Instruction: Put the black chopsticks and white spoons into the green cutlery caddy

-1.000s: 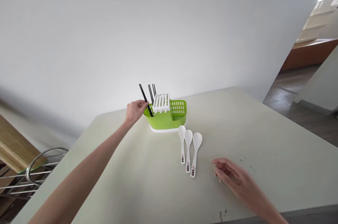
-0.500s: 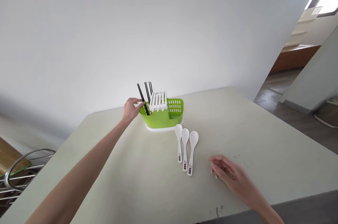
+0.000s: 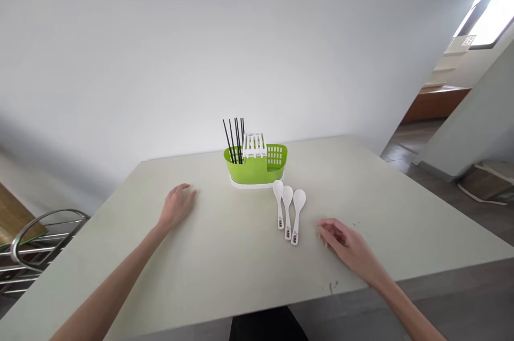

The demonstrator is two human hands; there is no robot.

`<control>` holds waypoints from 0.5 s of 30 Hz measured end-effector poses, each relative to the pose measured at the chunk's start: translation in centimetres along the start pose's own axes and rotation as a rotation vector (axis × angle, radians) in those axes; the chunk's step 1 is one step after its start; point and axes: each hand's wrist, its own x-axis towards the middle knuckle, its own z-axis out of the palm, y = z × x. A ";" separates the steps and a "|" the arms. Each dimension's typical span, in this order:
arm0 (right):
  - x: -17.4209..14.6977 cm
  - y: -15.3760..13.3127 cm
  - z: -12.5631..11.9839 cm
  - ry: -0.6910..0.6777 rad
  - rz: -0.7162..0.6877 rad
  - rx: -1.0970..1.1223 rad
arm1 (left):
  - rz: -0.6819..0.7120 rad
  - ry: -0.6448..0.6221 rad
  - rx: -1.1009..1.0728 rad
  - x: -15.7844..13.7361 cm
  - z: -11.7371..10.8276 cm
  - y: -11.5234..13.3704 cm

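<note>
While the left hand (image 3: 176,209) has its grip empty, thumb apart, near left of the caddy (image 3: 252,174), the right hand (image 3: 347,247) is loosely half-curled, nothing visible in it; just left of it, spoons (image 3: 287,196) lie on the counter (image 3: 225,255); chopsticks (image 3: 237,140) stand in the caddy's left end

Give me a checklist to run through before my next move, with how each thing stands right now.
1. Thin black chopsticks standing in the green perforated plastic basket: ok, in its left section.
2. Basket upright on its white oval base: ok.
3. Three white long-handled spoons lying clear of the right hand: ok, a gap shows.
4. Bare left hand free: ok, fingers spread, holding nothing.
5. Right hand resting on the pale flat table: cannot tell, fingers loosely curled.
6. Table unmarked: not ok, dark marks near the front edge.
</note>
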 end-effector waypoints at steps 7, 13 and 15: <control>5.0 -0.6 1.1 0.112 0.024 -0.182 | -0.032 -0.034 0.163 -6.6 -0.9 -5.0; 10.5 -2.6 1.3 0.005 0.187 -0.253 | 0.006 -0.041 0.209 -10.3 -1.3 -4.7; 11.2 -2.9 1.5 0.008 0.198 -0.257 | 0.017 -0.030 0.208 -11.0 -1.3 -4.6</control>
